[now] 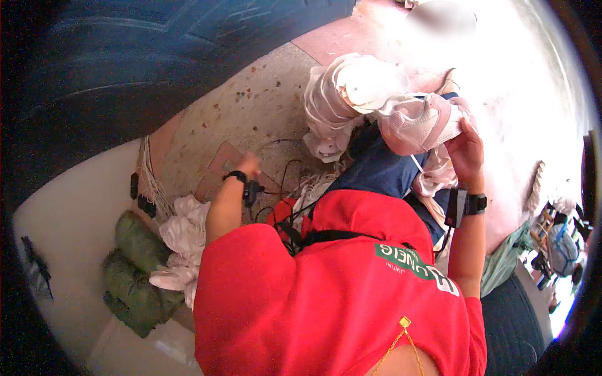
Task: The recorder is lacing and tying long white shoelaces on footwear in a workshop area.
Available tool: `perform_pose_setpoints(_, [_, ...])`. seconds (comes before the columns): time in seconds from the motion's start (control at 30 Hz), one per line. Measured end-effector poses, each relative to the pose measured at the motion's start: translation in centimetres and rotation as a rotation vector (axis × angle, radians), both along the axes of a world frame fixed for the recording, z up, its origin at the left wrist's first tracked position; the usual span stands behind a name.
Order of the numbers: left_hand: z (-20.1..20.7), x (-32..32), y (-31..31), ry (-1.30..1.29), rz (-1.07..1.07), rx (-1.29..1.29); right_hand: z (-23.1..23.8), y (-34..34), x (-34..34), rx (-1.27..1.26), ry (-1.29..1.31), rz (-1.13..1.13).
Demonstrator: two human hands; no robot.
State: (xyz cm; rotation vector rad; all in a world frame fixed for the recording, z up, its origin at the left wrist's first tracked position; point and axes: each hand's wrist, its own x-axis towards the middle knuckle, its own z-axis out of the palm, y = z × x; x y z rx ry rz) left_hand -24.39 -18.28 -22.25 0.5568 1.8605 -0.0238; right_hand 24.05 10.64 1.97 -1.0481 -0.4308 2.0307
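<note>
My right hand point(467, 149) grips a pink and white shoe upper point(417, 124) by its right end, with the thumb and fingers closed on the edge. A white lace hangs below the upper. Just left of it rises a nested stack of pale shoe uppers point(326, 100), overexposed at the top. More pale pink material point(438, 178) shows below my right hand, partly hidden by the upper. Off to the left, my left hand point(249, 165) is held out above the floor, apart from the stack; its fingers are smeared and partly hidden, and I see nothing held there.
A dark blue panel point(157, 69) fills the upper left. Green bundles point(135, 269) and crumpled white material point(187, 229) lie at my left, near hanging white cords point(150, 182). Green cloth point(506, 257) and mixed clutter point(561, 247) are at the right. A blurred person is at the top.
</note>
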Motion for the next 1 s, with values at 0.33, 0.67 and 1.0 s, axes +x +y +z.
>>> perform_pose_setpoints(0.33, [10.1,-9.4,8.0,1.012,-0.097,0.424,2.2,-2.0,-2.9,0.150,-0.022,0.226])
perform_pose_setpoints(0.67, [12.6,24.3,22.9,-0.400,-0.211,0.917,6.2,-7.3,1.6,0.394,-0.331,0.136])
perform_pose_setpoints(1.0, [18.8,24.7,23.2,-0.533,-0.234,0.820,3.3,-7.4,4.6,0.251,-0.021,0.023])
